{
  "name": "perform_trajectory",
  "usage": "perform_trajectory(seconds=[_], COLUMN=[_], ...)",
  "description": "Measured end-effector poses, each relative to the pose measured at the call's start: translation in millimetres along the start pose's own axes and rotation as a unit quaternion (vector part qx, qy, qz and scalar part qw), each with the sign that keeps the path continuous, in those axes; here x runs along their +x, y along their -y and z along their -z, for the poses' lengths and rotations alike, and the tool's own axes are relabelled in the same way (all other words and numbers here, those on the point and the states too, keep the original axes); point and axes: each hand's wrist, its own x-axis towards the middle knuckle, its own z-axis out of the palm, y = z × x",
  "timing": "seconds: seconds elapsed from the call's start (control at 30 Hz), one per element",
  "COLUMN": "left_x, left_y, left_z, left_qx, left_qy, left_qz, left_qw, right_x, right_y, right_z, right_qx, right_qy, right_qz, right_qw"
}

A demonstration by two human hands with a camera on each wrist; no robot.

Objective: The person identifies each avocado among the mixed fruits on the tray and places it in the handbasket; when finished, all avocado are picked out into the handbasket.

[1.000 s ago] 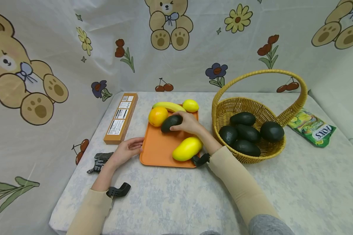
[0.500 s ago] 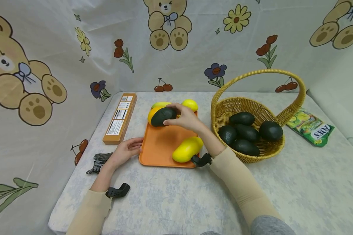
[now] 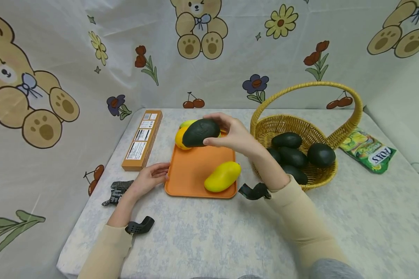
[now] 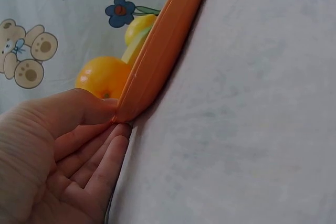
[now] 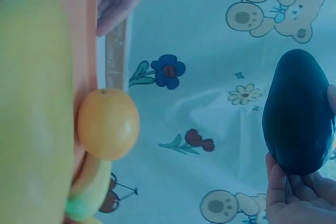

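My right hand (image 3: 239,135) grips a dark green avocado (image 3: 200,133) between thumb and fingers, held above the back of the orange tray (image 3: 192,174). In the right wrist view the avocado (image 5: 297,114) hangs clear of the other fruit. At the tray's left edge, my left hand (image 3: 148,180) pinches the rim, thumb on top in the left wrist view. A yellow mango (image 3: 222,177) lies at the tray's front right. Toward the back are an orange (image 3: 181,138) and a banana (image 3: 187,123), both partly covered by the avocado. A lemon (image 4: 137,27) shows beyond them in the left wrist view.
A wicker basket (image 3: 329,178) with a tall handle stands right of the tray, holding several avocados (image 3: 293,157). A green FOX'S bag (image 3: 370,151) lies beside it. Left are a long brown box (image 3: 142,139) and a small black packet (image 3: 116,192).
My right hand first moved the avocado up and left over the orange, then raised it and drew it slightly right. The left hand stayed at the tray's edge.
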Motion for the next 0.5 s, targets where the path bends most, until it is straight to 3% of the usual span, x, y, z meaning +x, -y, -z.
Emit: perform_trajectory(seconds=[0.27,0.5], left_x=[-1.1,-0.8], left_y=[0.8,0.2], left_z=[-0.7,0.2], left_qx=[0.009,0.011], left_qy=[-0.004,-0.008], left_qz=[0.006,0.005], left_qw=[0.9999,0.9999], right_x=[-36.5,-75.1], right_y=[13.7,19.6], right_z=[31.3,63.2], right_qx=[-0.013,-0.006], right_qy=[-0.023,-0.069], right_qz=[0.019,0.038], right_qw=[0.9995,0.9969])
